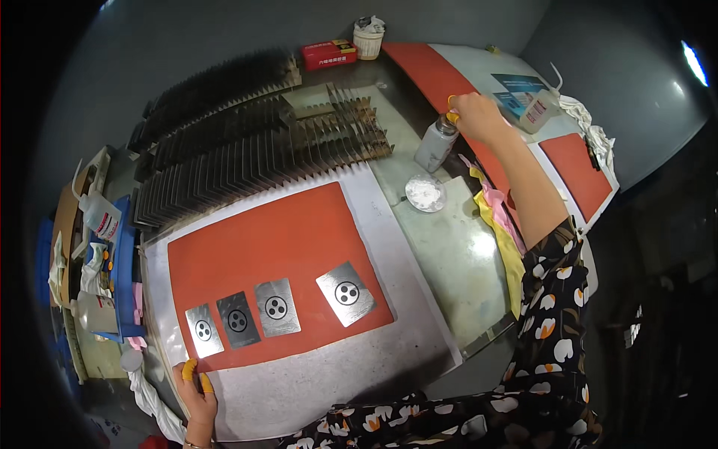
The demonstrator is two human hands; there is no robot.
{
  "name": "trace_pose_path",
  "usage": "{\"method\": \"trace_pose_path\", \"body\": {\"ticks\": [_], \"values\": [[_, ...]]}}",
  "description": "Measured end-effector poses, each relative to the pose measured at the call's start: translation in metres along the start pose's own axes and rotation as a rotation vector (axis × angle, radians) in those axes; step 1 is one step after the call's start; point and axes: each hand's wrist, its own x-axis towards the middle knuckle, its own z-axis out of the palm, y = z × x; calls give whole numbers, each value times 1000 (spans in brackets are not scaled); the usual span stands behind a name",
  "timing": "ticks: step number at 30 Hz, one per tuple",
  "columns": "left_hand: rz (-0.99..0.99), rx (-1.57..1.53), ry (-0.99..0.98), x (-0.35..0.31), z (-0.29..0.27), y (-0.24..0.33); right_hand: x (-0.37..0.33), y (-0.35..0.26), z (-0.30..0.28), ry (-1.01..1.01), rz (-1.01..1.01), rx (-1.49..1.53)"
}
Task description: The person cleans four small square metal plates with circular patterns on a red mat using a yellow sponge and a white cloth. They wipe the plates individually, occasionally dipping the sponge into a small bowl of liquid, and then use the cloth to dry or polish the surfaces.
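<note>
Four-sided metal plates lie in a row on a red-orange mat (254,232): a bright plate (213,344), a darker plate (247,337), another bright plate (289,320) and a tilted plate (360,310) set apart at the right. Each bears a black ring with dots. My left hand (198,396), yellow covers on its fingers, rests at the mat's lower left corner with fingers apart, holding nothing visible. Reaching far right, my right hand (479,118) is closed, its yellow-covered fingertips at the top of a greyish bottle (435,148). What they pinch there is hidden.
Slotted racks (247,142) of upright dark plates stand behind the mat. A dish of white material (425,193) sits near the bottle. At left is a blue tray (129,292) with squeeze bottles; another squeeze bottle (537,112), a red box (329,55) and a white tub (369,39) stand farther back.
</note>
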Motion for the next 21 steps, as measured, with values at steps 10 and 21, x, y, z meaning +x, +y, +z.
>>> {"method": "trace_pose_path", "body": {"ticks": [10, 21], "values": [[11, 95, -49, 3, -11, 4, -42, -7, -26, 165, 114, -9], [264, 64, -432, 139, 60, 123, -128, -10, 110, 3, 372, 672]]}}
